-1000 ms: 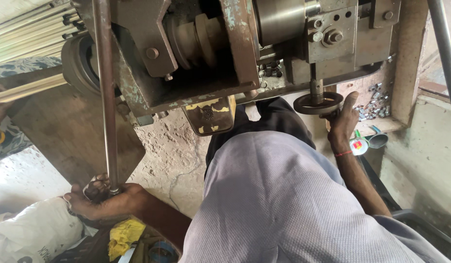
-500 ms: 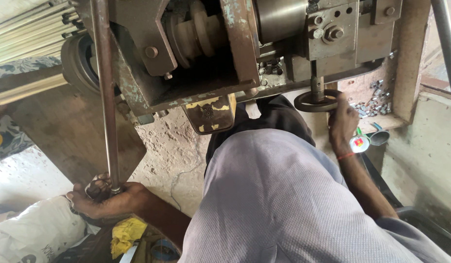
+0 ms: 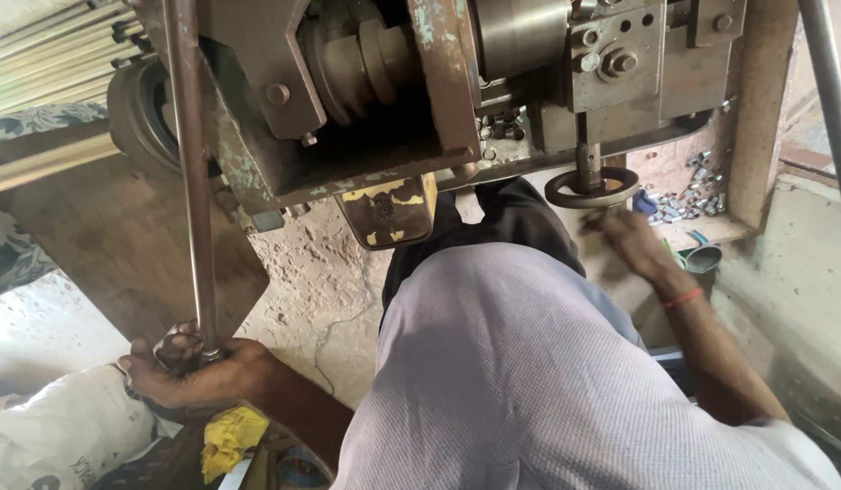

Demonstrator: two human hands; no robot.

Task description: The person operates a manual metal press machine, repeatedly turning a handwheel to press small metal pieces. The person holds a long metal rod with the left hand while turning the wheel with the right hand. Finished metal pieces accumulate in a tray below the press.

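Rough, pitted concrete floor (image 3: 320,272) spreads beneath an old machine (image 3: 384,100) of worn steel plate, its paint flaking to bare, rusty metal. From the machine a long round steel rod (image 3: 191,172) drops straight down on the left side of the view, smooth and dull grey. At its lower end the left hand (image 3: 189,372) is clamped around it, fingers wrapped tight just above the floor. Beside that hand lie a white woven sack (image 3: 62,436) and a crumpled yellow rag (image 3: 228,437).

On the right, a small round handwheel (image 3: 591,188), a dark metal ring on a short vertical shaft, hangs under the machine's bolted block. The right hand (image 3: 631,238) sits just below and beside the wheel's rim; it is blurred, so whether the fingers grip the rim or are merely near it cannot be told. An orange thread band (image 3: 683,297) circles that wrist.

Behind the wheel, a shallow wooden tray (image 3: 742,181) holds a scatter of small shiny metal pieces (image 3: 693,186). Stepped pulley grooves (image 3: 361,59) show inside the machine's frame, and a bundle of pale metal tubes (image 3: 48,45) lies at upper left. Fine-woven grey fabric (image 3: 529,363) of the person's clothing fills the foreground.
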